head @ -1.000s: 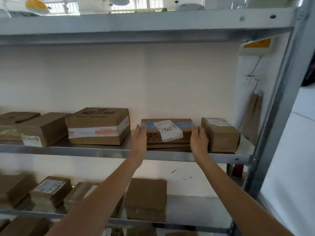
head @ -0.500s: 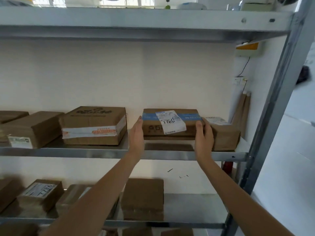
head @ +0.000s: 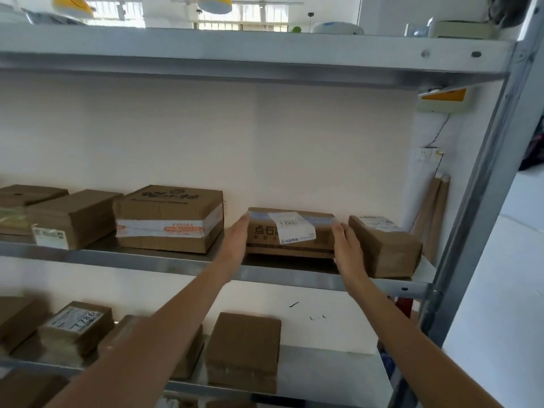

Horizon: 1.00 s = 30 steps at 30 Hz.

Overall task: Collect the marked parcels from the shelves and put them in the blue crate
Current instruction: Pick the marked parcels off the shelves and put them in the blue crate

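Labelled parcel (head: 291, 232) sits on the middle shelf (head: 164, 262), between the taped box (head: 169, 219) and a small box (head: 385, 245). Long axis runs left-right along the shelf edge. Left hand (head: 237, 241) presses flat on the parcel's left end, right hand (head: 348, 250) on its right end; fingers straight, clamping it between the palms. Both hands equally near. Judgement: next move is a pull straight toward the person. Label digits blurred, unreadable. Blue crate not in view. Whether the parcel is lifted clear of the shelf: cannot tell.
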Each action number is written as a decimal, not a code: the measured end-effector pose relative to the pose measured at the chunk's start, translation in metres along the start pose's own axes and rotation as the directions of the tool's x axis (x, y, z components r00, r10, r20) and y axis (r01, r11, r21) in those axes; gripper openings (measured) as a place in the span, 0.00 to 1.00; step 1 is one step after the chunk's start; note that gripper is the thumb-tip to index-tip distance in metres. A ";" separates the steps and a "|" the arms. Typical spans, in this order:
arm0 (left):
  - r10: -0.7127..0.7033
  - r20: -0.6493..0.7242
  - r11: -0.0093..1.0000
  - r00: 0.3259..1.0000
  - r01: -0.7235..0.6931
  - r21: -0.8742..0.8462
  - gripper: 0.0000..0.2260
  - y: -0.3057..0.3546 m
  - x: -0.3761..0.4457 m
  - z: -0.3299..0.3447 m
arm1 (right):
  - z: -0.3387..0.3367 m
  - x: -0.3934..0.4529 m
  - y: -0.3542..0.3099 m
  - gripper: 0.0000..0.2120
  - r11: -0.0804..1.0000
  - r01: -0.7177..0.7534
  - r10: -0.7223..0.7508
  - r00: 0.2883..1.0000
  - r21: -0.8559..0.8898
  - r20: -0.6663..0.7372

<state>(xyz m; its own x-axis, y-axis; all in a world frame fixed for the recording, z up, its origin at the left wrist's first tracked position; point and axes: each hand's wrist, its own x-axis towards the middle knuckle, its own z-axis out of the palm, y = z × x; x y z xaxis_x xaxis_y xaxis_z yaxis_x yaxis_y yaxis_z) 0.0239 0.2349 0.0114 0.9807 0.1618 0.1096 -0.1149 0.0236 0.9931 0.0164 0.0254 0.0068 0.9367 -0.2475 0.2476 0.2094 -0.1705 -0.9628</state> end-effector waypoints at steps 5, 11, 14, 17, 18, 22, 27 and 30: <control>-0.038 0.070 0.996 0.997 0.032 0.081 0.26 0.000 -0.011 -0.007 | 0.005 0.000 0.011 0.29 0.999 -0.009 0.009 1.000 -0.041 -0.002; 0.464 -0.046 0.863 0.884 -0.440 0.249 0.21 0.017 -0.018 -0.033 | 0.045 -0.022 -0.033 0.30 0.884 0.374 -0.424 0.895 -0.282 -0.142; 0.651 -0.021 0.711 0.759 -0.600 0.365 0.19 0.035 -0.007 -0.061 | 0.092 -0.029 -0.062 0.29 0.823 0.498 -0.530 0.847 -0.274 -0.052; 0.723 -0.119 0.661 0.681 -0.631 0.405 0.18 0.053 0.008 -0.099 | 0.145 -0.036 -0.078 0.28 0.841 0.508 -0.519 0.855 -0.186 -0.011; 0.740 -0.154 0.647 0.655 -0.631 0.427 0.18 0.054 0.014 -0.115 | 0.162 -0.038 -0.081 0.27 0.859 0.487 -0.493 0.870 -0.158 0.002; 0.736 -0.230 0.643 0.637 -0.550 0.534 0.19 0.041 0.036 -0.187 | 0.226 -0.047 -0.079 0.28 0.935 0.351 -0.348 0.936 -0.055 0.057; 0.494 -0.163 0.839 0.854 -0.419 0.346 0.24 0.015 0.041 -0.243 | 0.266 -0.053 -0.060 0.32 0.995 0.098 -0.101 0.989 0.028 0.107; 0.309 -0.075 0.943 0.948 -0.296 0.149 0.26 0.005 0.043 -0.254 | 0.270 -0.055 -0.051 0.33 0.999 0.009 -0.014 0.995 0.048 0.100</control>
<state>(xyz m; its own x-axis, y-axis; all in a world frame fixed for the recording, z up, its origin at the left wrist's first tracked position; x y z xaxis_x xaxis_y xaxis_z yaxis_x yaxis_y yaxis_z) 0.0253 0.4928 0.0106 0.8823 0.2347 0.4080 -0.3751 -0.1729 0.9107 0.0296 0.3053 0.0130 0.9571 -0.1481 0.2489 0.2313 -0.1264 -0.9646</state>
